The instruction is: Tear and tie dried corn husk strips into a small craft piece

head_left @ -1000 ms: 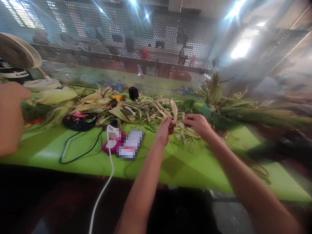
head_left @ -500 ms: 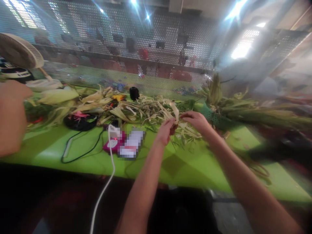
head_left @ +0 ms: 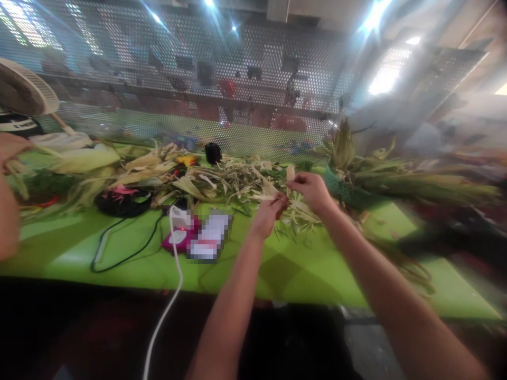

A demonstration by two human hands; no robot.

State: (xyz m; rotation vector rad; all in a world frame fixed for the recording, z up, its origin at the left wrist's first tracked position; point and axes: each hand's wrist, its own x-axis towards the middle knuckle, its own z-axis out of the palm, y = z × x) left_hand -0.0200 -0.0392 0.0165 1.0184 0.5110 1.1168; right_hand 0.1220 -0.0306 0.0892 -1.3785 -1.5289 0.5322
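Observation:
My left hand [head_left: 271,211] is closed on a pale dried corn husk [head_left: 268,186], whose strips stick out above the fingers. Just to its right, my right hand [head_left: 311,188] pinches an upright strip of the husk [head_left: 290,173] between thumb and fingertips. Both hands are over the front of a long heap of husk scraps [head_left: 233,179] on a green-covered table [head_left: 289,274]. Loose pale strips lie under and beside the right hand. What sits inside the left fist is hidden.
Left of my hands lie a blurred-out phone [head_left: 209,237], a magenta power strip [head_left: 178,241] with a white cable, and a black coil [head_left: 123,203]. A green basket [head_left: 344,184] with husks stands right. Another person's arm [head_left: 8,206] and a fan [head_left: 26,87] are far left.
My right hand has moved in from the right and now pinches the husk strip. My left hand keeps its hold. The other person's arm has shifted left, and the view has moved slightly.

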